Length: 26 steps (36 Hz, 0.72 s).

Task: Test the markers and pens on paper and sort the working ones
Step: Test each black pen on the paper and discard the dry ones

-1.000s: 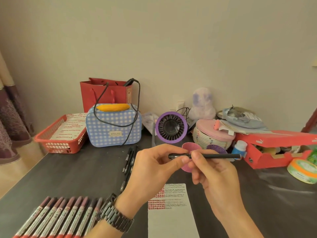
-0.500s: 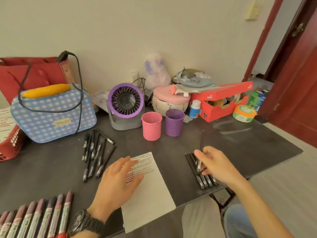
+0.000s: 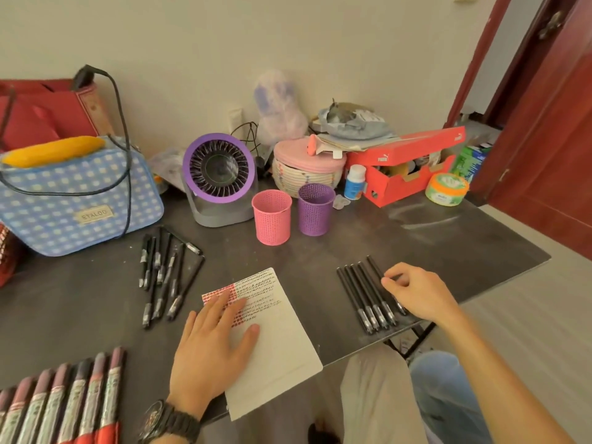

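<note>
A white test paper (image 3: 278, 344) with red and black scribble marks lies near the table's front edge. My left hand (image 3: 215, 344) rests flat on it, fingers straight. On the right, several black pens (image 3: 363, 296) lie side by side in a neat row. My right hand (image 3: 416, 294) is over the row's right end, its curled fingertips pinching the rightmost black pen (image 3: 374, 265), which lies on the table. A loose pile of black pens (image 3: 163, 277) sits left of the paper. Red-capped markers (image 3: 64, 402) line the bottom left corner.
A pink mesh cup (image 3: 272, 217) and a purple mesh cup (image 3: 315, 209) stand behind the paper. Further back are a purple fan (image 3: 219, 174), a blue checked bag (image 3: 77, 200), a woven basket (image 3: 306, 171) and a red shoebox (image 3: 407, 171). The table edge (image 3: 480, 293) runs close to my right hand.
Earlier both hands held one black pen in the air above the paper. My right hand has since carried it right into the row, and my left hand dropped flat onto the paper.
</note>
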Tool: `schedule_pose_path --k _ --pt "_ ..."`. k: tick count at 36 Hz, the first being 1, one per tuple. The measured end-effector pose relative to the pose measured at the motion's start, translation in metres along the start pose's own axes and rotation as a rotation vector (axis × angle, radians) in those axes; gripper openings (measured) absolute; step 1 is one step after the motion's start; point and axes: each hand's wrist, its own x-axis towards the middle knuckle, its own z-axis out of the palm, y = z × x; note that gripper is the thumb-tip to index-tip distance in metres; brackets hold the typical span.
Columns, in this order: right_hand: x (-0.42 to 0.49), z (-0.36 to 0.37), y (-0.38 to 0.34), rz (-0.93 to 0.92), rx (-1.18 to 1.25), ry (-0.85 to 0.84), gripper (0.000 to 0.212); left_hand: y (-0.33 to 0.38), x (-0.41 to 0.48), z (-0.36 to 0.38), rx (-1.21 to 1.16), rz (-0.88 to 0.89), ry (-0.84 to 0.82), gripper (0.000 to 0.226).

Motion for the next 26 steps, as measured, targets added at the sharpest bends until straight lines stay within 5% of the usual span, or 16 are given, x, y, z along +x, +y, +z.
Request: schedule_pose_path --k 14,18,22,26 --pt "-0.014 0.013 -0.005 0.062 0.269 0.116 0.005 0.004 0.001 -0.004 0.023 -0.006 0.013 0.065" --pt "-0.023 0.014 -0.018 0.033 0.403 0.259 0.006 0.004 0.001 -0.004 0.022 -0.029 0.019 0.065" --pt "-0.039 0.029 -0.058 -0.173 0.474 0.394 0.010 0.005 0.002 -0.003 0.019 -0.055 0.053 0.062" --pt "-0.046 0.059 -0.112 -0.475 0.508 0.312 0.017 0.007 0.001 -0.005 -0.056 -0.085 0.091 0.054"
